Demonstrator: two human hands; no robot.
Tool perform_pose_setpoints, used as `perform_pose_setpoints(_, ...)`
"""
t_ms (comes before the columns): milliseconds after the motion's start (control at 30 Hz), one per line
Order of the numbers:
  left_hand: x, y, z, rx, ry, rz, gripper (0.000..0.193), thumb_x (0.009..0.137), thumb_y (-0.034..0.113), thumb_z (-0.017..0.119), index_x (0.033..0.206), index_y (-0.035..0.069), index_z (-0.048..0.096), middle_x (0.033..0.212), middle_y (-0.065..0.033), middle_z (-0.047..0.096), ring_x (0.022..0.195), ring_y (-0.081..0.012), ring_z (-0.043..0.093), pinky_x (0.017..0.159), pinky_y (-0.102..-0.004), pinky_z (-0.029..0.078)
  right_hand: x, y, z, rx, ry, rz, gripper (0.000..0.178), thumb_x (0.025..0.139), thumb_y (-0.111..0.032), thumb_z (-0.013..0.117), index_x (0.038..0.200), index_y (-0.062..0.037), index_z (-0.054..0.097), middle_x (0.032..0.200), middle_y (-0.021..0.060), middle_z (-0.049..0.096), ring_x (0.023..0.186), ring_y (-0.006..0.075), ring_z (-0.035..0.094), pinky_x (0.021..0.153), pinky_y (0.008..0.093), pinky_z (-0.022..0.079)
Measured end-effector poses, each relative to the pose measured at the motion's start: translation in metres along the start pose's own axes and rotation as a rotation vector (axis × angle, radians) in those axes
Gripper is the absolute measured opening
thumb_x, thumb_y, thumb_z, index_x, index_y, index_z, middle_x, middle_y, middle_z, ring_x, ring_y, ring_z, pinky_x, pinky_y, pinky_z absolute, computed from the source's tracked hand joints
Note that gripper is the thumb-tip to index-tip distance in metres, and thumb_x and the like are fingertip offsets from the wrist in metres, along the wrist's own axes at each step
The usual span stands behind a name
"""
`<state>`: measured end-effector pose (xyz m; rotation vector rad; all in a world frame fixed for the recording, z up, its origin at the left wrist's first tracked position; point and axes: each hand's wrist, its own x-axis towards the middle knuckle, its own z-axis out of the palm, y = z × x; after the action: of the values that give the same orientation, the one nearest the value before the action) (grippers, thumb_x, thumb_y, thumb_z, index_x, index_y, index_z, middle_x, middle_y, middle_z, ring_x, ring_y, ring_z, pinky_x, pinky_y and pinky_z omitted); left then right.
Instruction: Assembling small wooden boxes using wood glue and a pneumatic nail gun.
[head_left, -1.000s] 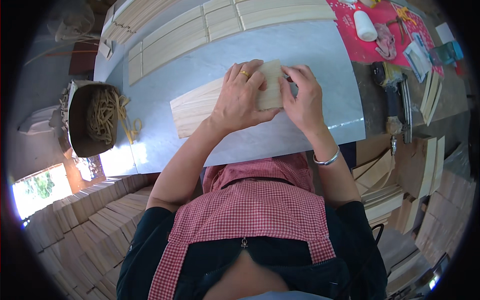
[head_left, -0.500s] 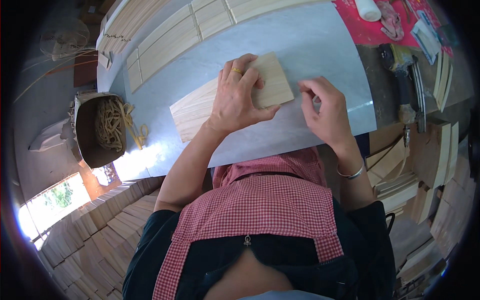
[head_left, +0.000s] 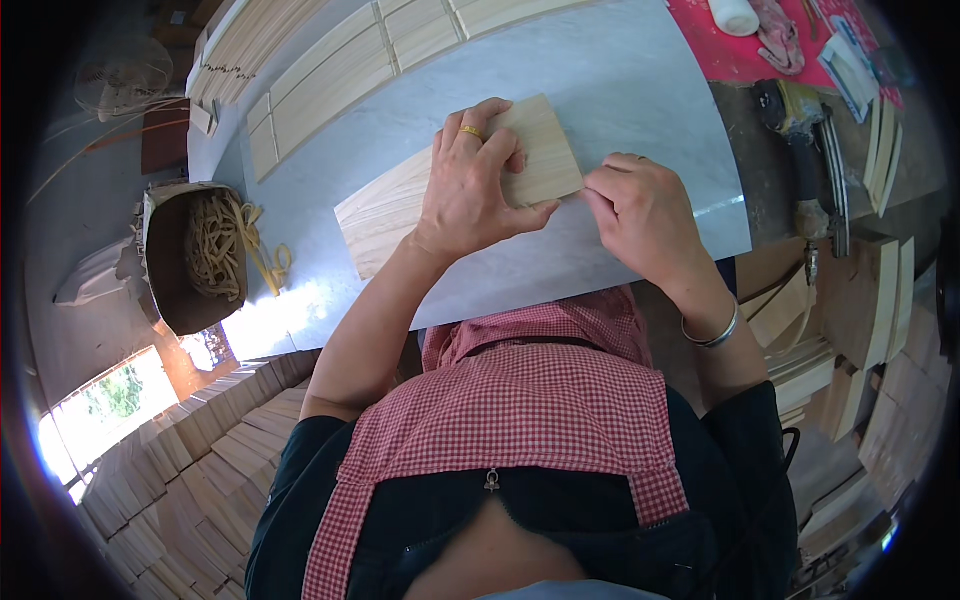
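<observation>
A pale wooden board (head_left: pixel 548 145) lies at a slant on the grey-blue tabletop (head_left: pixel 650 90) in front of me. My left hand (head_left: pixel 468 190) grips it across the middle, thumb along the near edge and the other fingers bent over its top. At the board's right end is my right hand (head_left: pixel 645 220), its thumb and fingers pinched together against the near corner. Whatever sits between those fingertips, if anything, is hidden.
Grooved wooden panels (head_left: pixel 340 75) lie along the table's far side, near a stack of thin boards (head_left: pixel 250 50). A box (head_left: pixel 168 285) of tan bands is at left. An air-tool-like device (head_left: pixel 808 180) rests at right. Wood piles (head_left: pixel 190 480) lie lower left.
My right hand has moved left onto the board's end, and its fingers have closed into a pinch. My left hand keeps its grip on the board.
</observation>
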<state>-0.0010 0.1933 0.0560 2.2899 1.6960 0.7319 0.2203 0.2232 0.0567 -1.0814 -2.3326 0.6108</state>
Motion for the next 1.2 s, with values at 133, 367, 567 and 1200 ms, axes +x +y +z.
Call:
perform_pose_setpoints(133,0.002,0.001,0.001,-0.003,0.029,0.013,0.046,0.058,0.028,0.089,0.081,0.010,0.053,0.132,-0.0167,0.053,0.113,-0.0348,0.049,0.099,-0.0433,0.042,0.000,0.001,-0.001,0.006,0.002,0.001,0.015,0.081,0.000,0.068,0.069,-0.0019,0.058,0.067,0.0064,0.053,0.059,0.0224,0.049,0.057,0.0354,0.042)
perform_pose_setpoints(367,-0.003,-0.001,-0.002,0.026,0.028,-0.047,0.043,0.061,0.034,0.086,0.078,0.010,0.055,0.131,-0.0151,0.054,0.113,-0.0337,0.049,0.098,-0.0430,0.042,-0.024,0.051,-0.059,-0.222,0.311,0.150,0.036,0.092,-0.015,0.069,0.125,-0.0005,0.064,0.115,0.0163,0.068,0.101,0.0334,0.065,0.090,0.0399,0.052)
perform_pose_setpoints(567,-0.003,-0.002,0.001,0.035,0.065,-0.040,0.040,0.064,0.037,0.083,0.079,0.009,0.060,0.131,-0.0144,0.056,0.114,-0.0320,0.050,0.099,-0.0415,0.042,-0.077,0.155,-0.124,-0.640,0.208,0.583,0.058,0.090,-0.029,0.074,0.134,0.0038,0.056,0.120,0.0263,0.066,0.107,0.0400,0.065,0.094,0.0445,0.052)
perform_pose_setpoints(1200,-0.009,-0.010,0.012,0.091,0.150,-0.037,0.045,0.068,0.041,0.081,0.094,0.007,0.069,0.126,-0.0139,0.060,0.111,-0.0304,0.052,0.101,-0.0396,0.042,-0.029,0.055,-0.159,-0.181,-0.015,0.652,0.028,0.085,-0.014,0.073,0.105,0.0056,0.066,0.071,0.0100,0.064,0.052,0.0184,0.054,0.050,0.0309,0.044)
